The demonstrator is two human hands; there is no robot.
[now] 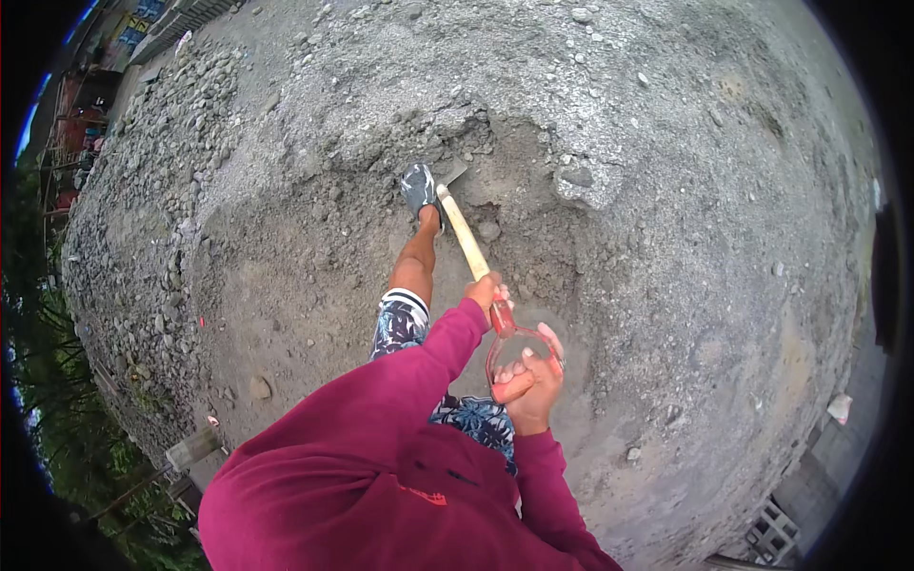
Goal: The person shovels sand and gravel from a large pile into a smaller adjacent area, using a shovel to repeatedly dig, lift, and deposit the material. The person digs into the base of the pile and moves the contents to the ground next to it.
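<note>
A shovel with a pale wooden shaft (pixel 462 233) and a red D-shaped handle (pixel 502 322) slants from in front of my body up toward the dug ground. My left hand (pixel 487 290) is wrapped round the lower shaft just above the red collar. At the handle's end, my right hand (pixel 536 379) grips the crossbar. Only a strip of the metal blade (pixel 455 174) shows beside my foot; the rest is hidden by soil and the shaft. My foot, in a grey and white patterned shoe (pixel 417 187), stands right next to the blade.
A shallow dug-out hollow (pixel 533 205) of loose soil lies ahead, with a large stone (pixel 578 177) on its right edge. Rounded stones (pixel 167 143) are heaped at the left. Concrete hollow blocks (pixel 773 531) stand at the lower right, and greenery (pixel 57 419) borders the lower left.
</note>
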